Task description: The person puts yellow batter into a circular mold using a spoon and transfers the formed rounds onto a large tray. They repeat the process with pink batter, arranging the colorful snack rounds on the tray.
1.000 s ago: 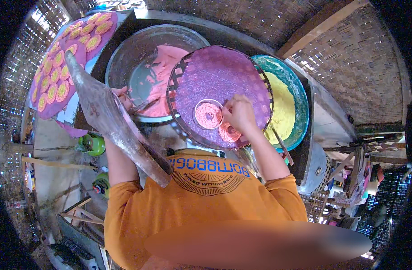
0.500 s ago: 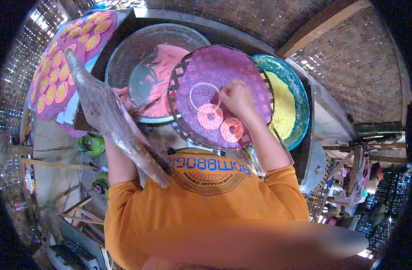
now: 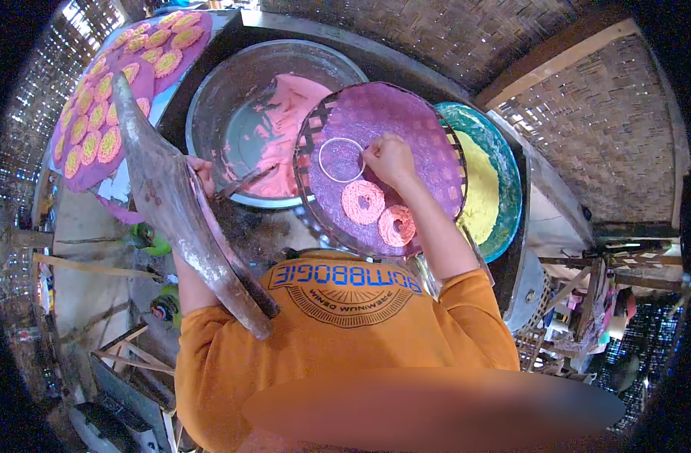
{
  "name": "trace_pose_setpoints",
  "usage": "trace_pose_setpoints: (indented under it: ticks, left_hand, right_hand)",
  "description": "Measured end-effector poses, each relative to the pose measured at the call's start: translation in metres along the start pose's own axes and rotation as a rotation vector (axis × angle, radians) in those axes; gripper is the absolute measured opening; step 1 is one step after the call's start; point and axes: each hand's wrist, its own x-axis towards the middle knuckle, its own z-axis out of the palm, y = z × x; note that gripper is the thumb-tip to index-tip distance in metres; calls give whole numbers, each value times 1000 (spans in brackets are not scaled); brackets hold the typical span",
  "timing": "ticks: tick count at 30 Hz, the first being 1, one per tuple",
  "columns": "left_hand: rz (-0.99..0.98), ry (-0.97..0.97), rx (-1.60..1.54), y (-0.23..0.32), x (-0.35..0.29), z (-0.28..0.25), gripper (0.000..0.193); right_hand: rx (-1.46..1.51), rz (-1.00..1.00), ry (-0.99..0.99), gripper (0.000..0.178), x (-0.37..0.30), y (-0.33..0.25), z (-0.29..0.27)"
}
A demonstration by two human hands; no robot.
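Observation:
My right hand (image 3: 391,160) pinches the right edge of a thin white ring (image 3: 341,180). The ring lies on or just over the purple cloth (image 3: 376,109) that lines a round woven tray. Just below it are two pink rings of stringy dough, one (image 3: 362,202) beside the other (image 3: 397,226). My left hand (image 3: 202,174) is wrapped round a heavy, worn wooden press-like tool (image 3: 164,177) that slants across my left side. The tool hides most of that hand. A thin dark stick (image 3: 247,181) juts out beside it, over the basin's rim.
A wide metal basin (image 3: 209,83) holds pink batter (image 3: 300,94). Right of the tray stands a teal basin (image 3: 512,177) with yellow batter (image 3: 478,189). At far left, several pink-and-yellow rounds (image 3: 104,147) lie on purple cloth. Green gas cylinders (image 3: 158,245) stand below, and woven walls (image 3: 587,128) enclose the place.
The white ring has come off the upper pink dough ring and now sits on cloth farther from me. My left hand stays on the wooden tool. The whole view has shifted slightly.

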Motion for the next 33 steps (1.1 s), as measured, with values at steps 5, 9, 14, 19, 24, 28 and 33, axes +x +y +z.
trace_pose_setpoints:
  ticks: [5,9,14,19,24,28,33]
  left_hand:
    - [-5,16,44,-12,2,1,29]
    - [33,-35,391,-27,10,6,35]
    - [121,-181,558,-12,-3,60,48]
    - [183,-235,634,1,-19,92,45]
    - [148,-309,763,11,-39,100,41]
    - [100,-264,883,17,-65,82,38]
    - [219,-224,1156,30,-70,91,35]
  right_hand:
    - [-53,10,-52,22,-4,-15,-40]
    - [74,-204,218,25,-9,-38,-95]
    - [698,-590,354,51,-63,-133,-210]
    - [855,-816,314,57,-121,-167,-230]
    - [915,-867,354,68,-127,-177,-227]
    - [1014,-806,424,61,-139,-200,-222]
    - [863,-821,322,53,-151,-175,-231]
